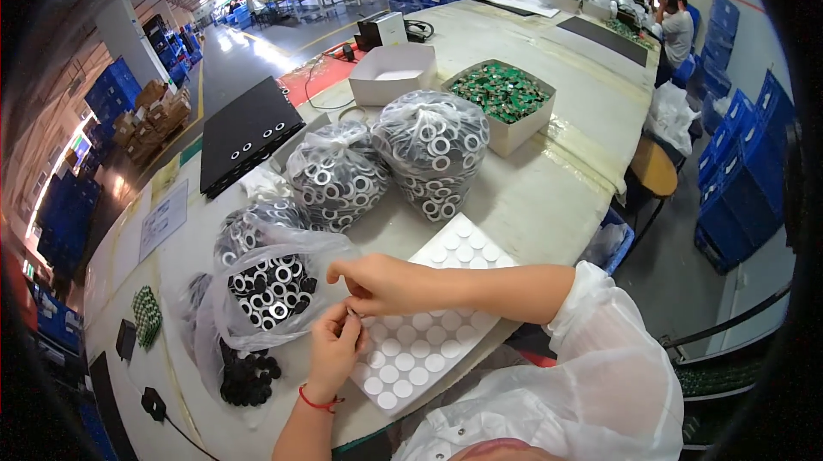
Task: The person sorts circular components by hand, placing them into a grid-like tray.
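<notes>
My left hand [335,348], with a red cord round its wrist, pinches something small and dark between thumb and fingertips. Just above it my right hand [381,283] has its fingers curled, the tips close to the left fingertips; what they hold, if anything, is hidden. Both hands are over the left edge of a white sheet of round white stickers [410,361], which my right forearm partly covers. Left of the hands lies an open clear plastic bag [313,247] with many black and white ring-shaped parts [273,288] in it. Below that bag is a heap of loose black round pieces [249,377].
Two filled clear bags of rings [431,152] [338,178] stand beyond my hands. Behind them are a box of green circuit boards [501,92], a white box [393,73] and a black board [250,135]. A green patterned bundle [147,317] lies left. Another person [677,32] sits far right.
</notes>
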Tool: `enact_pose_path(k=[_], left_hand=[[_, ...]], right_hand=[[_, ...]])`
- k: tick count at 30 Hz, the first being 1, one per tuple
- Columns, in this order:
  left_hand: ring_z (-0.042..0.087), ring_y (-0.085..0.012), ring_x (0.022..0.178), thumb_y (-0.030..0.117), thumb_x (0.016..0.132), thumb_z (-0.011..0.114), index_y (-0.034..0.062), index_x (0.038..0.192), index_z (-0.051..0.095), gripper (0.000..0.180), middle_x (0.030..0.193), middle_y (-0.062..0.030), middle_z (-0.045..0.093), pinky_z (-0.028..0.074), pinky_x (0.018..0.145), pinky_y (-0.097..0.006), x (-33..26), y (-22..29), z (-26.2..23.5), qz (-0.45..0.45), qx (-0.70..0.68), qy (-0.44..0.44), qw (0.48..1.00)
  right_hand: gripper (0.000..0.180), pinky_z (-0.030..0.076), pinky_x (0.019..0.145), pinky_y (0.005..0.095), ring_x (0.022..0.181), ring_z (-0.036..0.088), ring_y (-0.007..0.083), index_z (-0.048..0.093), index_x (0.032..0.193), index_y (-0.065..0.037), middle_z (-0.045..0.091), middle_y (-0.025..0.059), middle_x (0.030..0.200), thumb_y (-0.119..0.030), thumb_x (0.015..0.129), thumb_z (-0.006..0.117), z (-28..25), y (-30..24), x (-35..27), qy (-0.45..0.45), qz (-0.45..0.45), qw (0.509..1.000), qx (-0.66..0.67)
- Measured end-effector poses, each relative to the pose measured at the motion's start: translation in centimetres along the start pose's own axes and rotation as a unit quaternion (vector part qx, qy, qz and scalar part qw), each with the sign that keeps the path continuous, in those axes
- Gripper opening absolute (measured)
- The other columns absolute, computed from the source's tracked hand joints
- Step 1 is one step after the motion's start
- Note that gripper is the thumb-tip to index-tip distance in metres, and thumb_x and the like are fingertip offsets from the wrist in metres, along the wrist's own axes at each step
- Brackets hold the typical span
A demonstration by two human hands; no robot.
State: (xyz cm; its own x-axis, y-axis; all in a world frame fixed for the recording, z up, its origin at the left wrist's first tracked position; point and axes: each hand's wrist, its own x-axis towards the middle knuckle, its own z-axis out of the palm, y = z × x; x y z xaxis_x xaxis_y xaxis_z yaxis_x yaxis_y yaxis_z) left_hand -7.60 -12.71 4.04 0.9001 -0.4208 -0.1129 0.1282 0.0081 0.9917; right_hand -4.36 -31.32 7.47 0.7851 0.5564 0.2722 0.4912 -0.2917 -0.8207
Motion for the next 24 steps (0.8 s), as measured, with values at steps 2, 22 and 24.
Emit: enact_pose_path(k=[2,22,24], left_hand=[[0.044,-0.0042,0.053,0.007,0.095,0.048,-0.0001,0.098,0.058,0.013,0.065,0.0019,0.051,0.033,0.048,-0.021,-0.2,0.2,0.0,0.0,0.003,-0.001,1.0],[0.04,-0.0014,0.049,0.006,0.092,0.058,0.0044,0.098,0.055,0.007,0.068,0.0045,0.051,0.028,0.043,-0.018,-0.3,0.3,0.9,0.011,-0.024,0.07,0.997],[0.04,-0.0009,0.048,0.007,0.093,0.057,0.0053,0.094,0.054,0.003,0.066,0.0048,0.05,0.027,0.041,-0.017,-1.1,0.5,0.6,0.015,-0.056,0.084,0.995]], right_hand=[[0.033,0.044,0.055,0.0366,0.058,0.055,0.0239,0.046,0.11,0.002,0.055,0.0107,0.065,-0.006,0.082,0.06,-0.1,-0.3,-0.2,0.005,0.004,1.0,-0.005],[0.025,0.042,0.057,0.0381,0.064,0.056,0.0268,0.05,0.076,-0.002,0.057,0.0105,0.067,-0.014,0.069,0.071,0.2,0.7,0.2,-0.015,0.014,1.0,-0.009],[0.024,0.043,0.057,0.0368,0.063,0.057,0.024,0.052,0.074,-0.003,0.058,0.0087,0.066,-0.014,0.067,0.073,1.2,1.2,1.4,-0.032,0.004,0.999,0.021]])
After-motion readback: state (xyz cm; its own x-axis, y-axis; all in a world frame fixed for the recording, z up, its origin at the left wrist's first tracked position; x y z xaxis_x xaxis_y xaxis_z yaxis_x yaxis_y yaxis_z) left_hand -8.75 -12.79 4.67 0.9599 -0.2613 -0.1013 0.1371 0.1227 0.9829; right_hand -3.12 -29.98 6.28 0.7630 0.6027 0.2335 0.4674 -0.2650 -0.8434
